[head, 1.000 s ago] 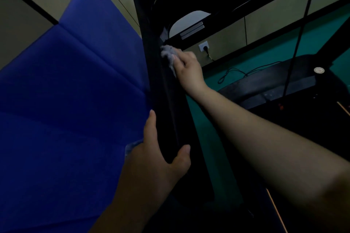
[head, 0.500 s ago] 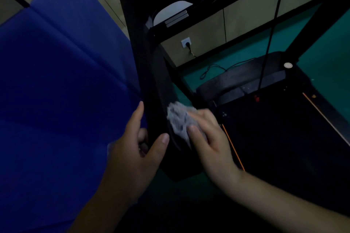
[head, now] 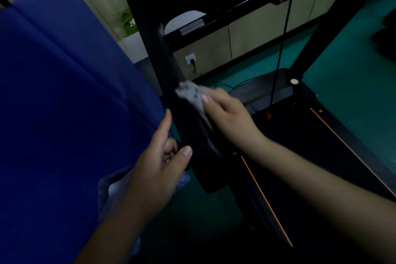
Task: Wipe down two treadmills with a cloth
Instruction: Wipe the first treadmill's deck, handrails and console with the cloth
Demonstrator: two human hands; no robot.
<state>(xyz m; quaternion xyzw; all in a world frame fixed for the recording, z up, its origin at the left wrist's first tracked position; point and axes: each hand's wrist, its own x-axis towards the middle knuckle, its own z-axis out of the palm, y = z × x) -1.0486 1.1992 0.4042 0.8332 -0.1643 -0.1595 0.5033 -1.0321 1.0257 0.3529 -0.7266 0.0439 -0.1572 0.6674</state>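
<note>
- Change: half a second ago the crumpled grey cloth (head: 191, 95) sat low on the black, smooth-faced handrail arm of the treadmill (head: 169, 75), close to the left thumb; it now lies higher up the arm. A second ago it was higher still, so the stroke runs down and back up, a judged repeat pass over one part.
- Right hand (head: 228, 111): fingers press the cloth flat against the arm's inner face, thumb hidden; whether they curl round the cloth cannot be told through the blur.
- Left hand (head: 159, 169): steadies the arm's lower end, forefinger straight along one side, thumb on the other; a pale, thin wrapper (head: 115, 186) of uncertain kind shows beneath it.
- Materials: cloth soft and wrinkled; dark treadmill deck (head: 321, 156) matte with orange edge lines; blue folded mat (head: 64, 92) dull, creased, upright beside the arm.
- Task: console and deck seem untouched.
</note>
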